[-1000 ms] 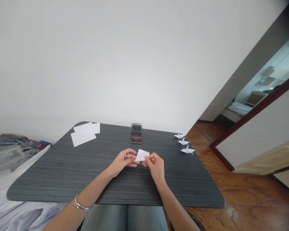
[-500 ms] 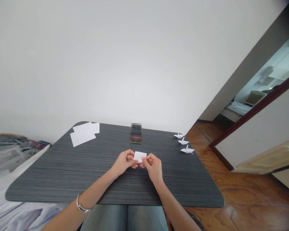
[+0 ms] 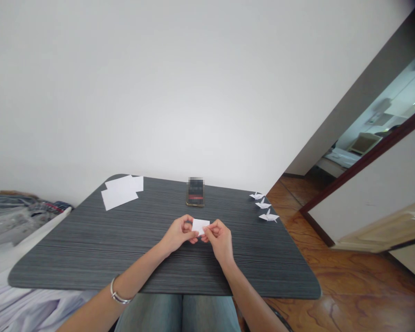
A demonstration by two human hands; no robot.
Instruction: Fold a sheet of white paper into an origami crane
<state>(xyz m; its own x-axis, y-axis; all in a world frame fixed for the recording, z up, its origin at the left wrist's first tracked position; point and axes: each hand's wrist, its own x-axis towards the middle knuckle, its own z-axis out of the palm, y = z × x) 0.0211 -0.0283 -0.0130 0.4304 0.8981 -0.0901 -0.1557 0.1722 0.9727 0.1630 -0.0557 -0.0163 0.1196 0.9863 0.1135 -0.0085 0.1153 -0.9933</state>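
Closest to the camera I see a lap in blue jeans [image 3: 180,316] under the near edge of the counter [image 3: 90,263], and a silver bangle [image 3: 118,296] on the left wrist. Both forearms reach out over the dark striped top and meet near its middle.

The left hand [image 3: 178,235] and the right hand [image 3: 221,240] share 1 small folded paper [image 3: 200,225], held just above the counter rather than lying on it. Each grip is narrow: thumb and fingertips of both hands pinch the lower edge of the paper from opposite sides, with the upper part standing free between them. It reads as a compact white rectangle, so I judge the folding to be at an early stage (no wings, neck or tail show on it).

Farther back, a phone [image 3: 195,192] stands upright at the centre. Far left lie 2 blank sheets [image 3: 119,194], overlapping and unfolded. Far right, 3 paper cranes [image 3: 263,204] sit in a row along the edge. By my count 3 pieces are finished, 1 is in hand, and at least 2 sheets are untouched.

Beyond the counter are a plain white wall [image 3: 193,92] and a wooden floor [image 3: 349,286] to the right.
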